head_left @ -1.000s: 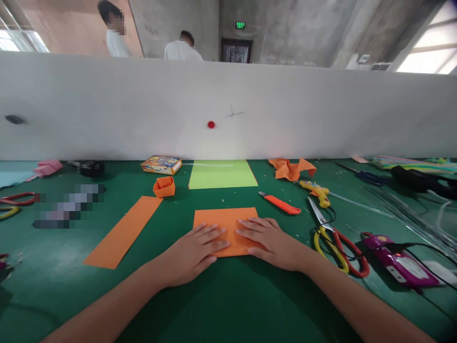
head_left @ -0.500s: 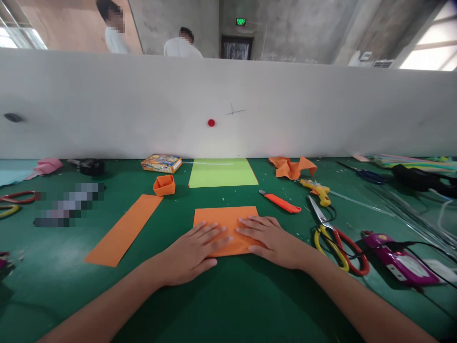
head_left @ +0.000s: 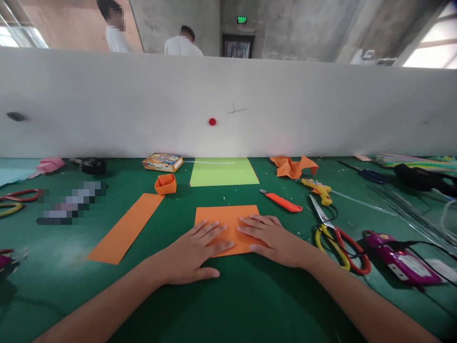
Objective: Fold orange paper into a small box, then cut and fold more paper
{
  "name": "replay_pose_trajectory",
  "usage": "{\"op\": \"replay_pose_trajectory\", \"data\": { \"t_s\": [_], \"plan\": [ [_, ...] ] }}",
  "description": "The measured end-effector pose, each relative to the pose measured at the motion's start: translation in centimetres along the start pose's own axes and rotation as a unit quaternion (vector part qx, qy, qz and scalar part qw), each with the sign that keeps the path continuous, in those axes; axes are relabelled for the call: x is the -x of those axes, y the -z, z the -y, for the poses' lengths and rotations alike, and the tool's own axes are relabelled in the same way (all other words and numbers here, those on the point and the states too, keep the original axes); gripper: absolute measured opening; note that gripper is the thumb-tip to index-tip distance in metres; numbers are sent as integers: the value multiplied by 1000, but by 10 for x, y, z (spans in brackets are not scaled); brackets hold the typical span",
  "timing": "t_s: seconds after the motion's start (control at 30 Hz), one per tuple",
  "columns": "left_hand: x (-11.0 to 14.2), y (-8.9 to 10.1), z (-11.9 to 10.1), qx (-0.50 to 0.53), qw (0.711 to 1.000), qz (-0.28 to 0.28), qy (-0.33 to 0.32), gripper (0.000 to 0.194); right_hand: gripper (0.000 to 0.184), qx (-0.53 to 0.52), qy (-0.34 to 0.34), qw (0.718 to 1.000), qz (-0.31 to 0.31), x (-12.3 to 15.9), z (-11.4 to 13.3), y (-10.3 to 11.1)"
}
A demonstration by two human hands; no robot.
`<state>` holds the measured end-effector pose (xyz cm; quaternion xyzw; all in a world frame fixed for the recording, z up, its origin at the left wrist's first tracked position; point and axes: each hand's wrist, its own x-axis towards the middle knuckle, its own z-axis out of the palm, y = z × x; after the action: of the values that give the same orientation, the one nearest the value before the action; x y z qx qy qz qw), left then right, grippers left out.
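Orange paper (head_left: 229, 217) lies under left hand (head_left: 191, 255) and right hand (head_left: 274, 239), both spread; a sign (head_left: 242, 20) reads "EXIT".

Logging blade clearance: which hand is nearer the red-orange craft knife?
Right. The right hand lies on the orange sheet, just on the near side of the craft knife, not touching it. The left hand is farther off, on the sheet's left side.

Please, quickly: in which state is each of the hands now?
Left hand: open, palm down, partly on the central orange paper sheet, gripping nothing.
Right hand: open, palm down, partly on the same sheet, gripping nothing.
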<state>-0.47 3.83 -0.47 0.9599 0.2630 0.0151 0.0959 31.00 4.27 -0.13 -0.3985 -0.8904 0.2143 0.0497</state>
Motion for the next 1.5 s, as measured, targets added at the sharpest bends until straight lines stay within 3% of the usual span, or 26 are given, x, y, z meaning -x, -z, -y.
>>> {"op": "replay_pose_trajectory", "data": {
  "t_s": [0.2,0.37,0.63,1.03,1.23,1.5],
  "plan": [
    [-1,-2,0,-15,1000,-4,-2,72,59,3,1,1000,0,0,0,-1],
    [-1,-4,1,-16,1000,-1,-12,90,59,22,0,1000,-3,1,0,0],
    [-3,-3,-1,-16,999,38,15,108,55,124,32,991,-45,0,13,1],
    [-4,-7,1,1,1000,7,4,106,52,135,102,985,-27,-5,53,-29],
    [-5,-3,-2,22,1000,20,7,103,51,143,106,983,-38,-7,56,-36],
    [-5,-6,0,23,1000,19,6,103,52,107,94,990,-8,-7,53,-34]
  ]
}}
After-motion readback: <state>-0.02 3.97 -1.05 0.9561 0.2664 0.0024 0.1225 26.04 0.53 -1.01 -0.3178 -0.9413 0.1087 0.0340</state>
